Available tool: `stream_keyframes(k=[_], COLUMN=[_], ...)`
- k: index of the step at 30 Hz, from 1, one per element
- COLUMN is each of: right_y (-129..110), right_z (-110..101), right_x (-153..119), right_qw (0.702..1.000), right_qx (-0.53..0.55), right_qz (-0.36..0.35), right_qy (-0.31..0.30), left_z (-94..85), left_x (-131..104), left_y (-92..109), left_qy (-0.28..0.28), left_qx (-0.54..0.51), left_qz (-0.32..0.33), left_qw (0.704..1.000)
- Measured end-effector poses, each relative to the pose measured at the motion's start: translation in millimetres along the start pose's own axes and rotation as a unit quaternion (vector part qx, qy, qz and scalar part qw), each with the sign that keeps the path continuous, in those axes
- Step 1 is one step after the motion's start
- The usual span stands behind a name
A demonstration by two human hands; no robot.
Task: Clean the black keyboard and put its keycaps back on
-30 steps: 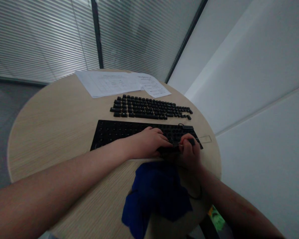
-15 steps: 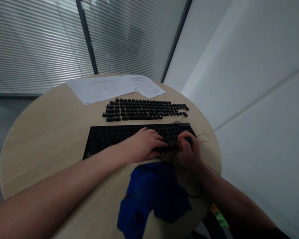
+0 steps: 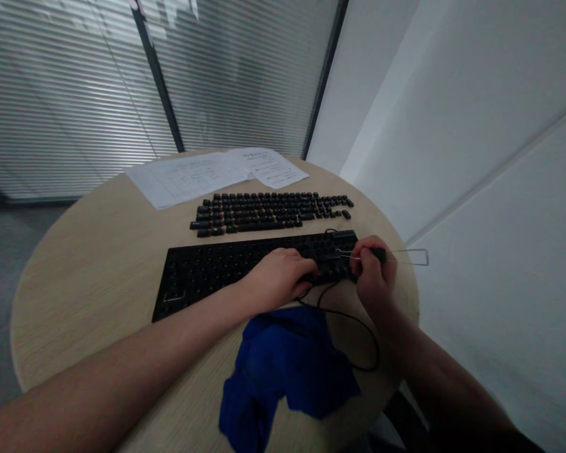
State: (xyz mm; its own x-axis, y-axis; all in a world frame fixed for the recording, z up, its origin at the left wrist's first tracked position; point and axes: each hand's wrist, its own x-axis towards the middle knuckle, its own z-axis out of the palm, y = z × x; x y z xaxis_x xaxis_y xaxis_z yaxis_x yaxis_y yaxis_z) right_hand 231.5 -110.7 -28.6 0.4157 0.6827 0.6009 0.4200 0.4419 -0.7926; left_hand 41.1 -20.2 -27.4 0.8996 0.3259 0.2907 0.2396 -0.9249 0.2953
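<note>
A black keyboard (image 3: 217, 264) lies across the table, and most of its left part shows no caps on the keys. My left hand (image 3: 285, 274) grips its near edge with bent fingers on top and the thumb low at the front. My right hand (image 3: 375, 267) is closed around the dark handle of a wire keycap puller (image 3: 412, 250). One wire end of the puller reaches left over the keyboard's right part; the other loop sticks out to the right. Whether the wire tips touch a key, I cannot tell. Behind the keyboard, removed black keycaps (image 3: 259, 225) lie in rows.
Printed paper sheets (image 3: 188, 179) lie at the far side of the round wooden table (image 3: 75, 264). A crumpled blue cloth (image 3: 287, 358) is near the front edge, with a black cable (image 3: 358, 324) beside it. A white wall (image 3: 490, 251) stands close on the right.
My right hand has shifted right and slightly up, turning the puller so more of its wire shows. My left hand's fingers have drawn in and bent. The view has tilted slightly.
</note>
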Motion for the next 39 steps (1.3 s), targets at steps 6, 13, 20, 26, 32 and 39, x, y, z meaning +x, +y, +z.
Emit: stream_keyframes(k=[6,13,20,26,32,39], right_y=[6.7,8.8,8.6,0.3,-0.4,-5.6], right_z=[-1.7,-3.6,-1.1,0.9,5.2,8.7], right_x=[-0.5,2.4,-0.6,-3.5,-4.0,-6.2], right_qw=[1.000,0.986,0.971,0.951,0.947,0.948], right_qx=[0.007,-0.114,-0.151,-0.184,-0.187,-0.168], right_qz=[0.003,-0.099,-0.131,-0.182,-0.194,-0.210], right_qy=[-0.026,-0.063,-0.131,-0.167,-0.175,-0.172], left_z=[-18.9,-46.8,-50.9,-46.3,-41.3,-40.5], left_x=[-8.2,-19.1,-21.3,-22.0,-21.5,-21.2], left_y=[-2.7,-10.0,-5.3,-2.7,-0.1,8.8], left_qy=[0.064,0.159,0.192,0.186,0.170,0.177], left_qx=[-0.052,-0.091,-0.124,-0.131,-0.090,-0.107], left_qz=[-0.008,0.010,0.018,0.001,0.024,0.050], left_qw=[0.997,0.983,0.973,0.974,0.981,0.977])
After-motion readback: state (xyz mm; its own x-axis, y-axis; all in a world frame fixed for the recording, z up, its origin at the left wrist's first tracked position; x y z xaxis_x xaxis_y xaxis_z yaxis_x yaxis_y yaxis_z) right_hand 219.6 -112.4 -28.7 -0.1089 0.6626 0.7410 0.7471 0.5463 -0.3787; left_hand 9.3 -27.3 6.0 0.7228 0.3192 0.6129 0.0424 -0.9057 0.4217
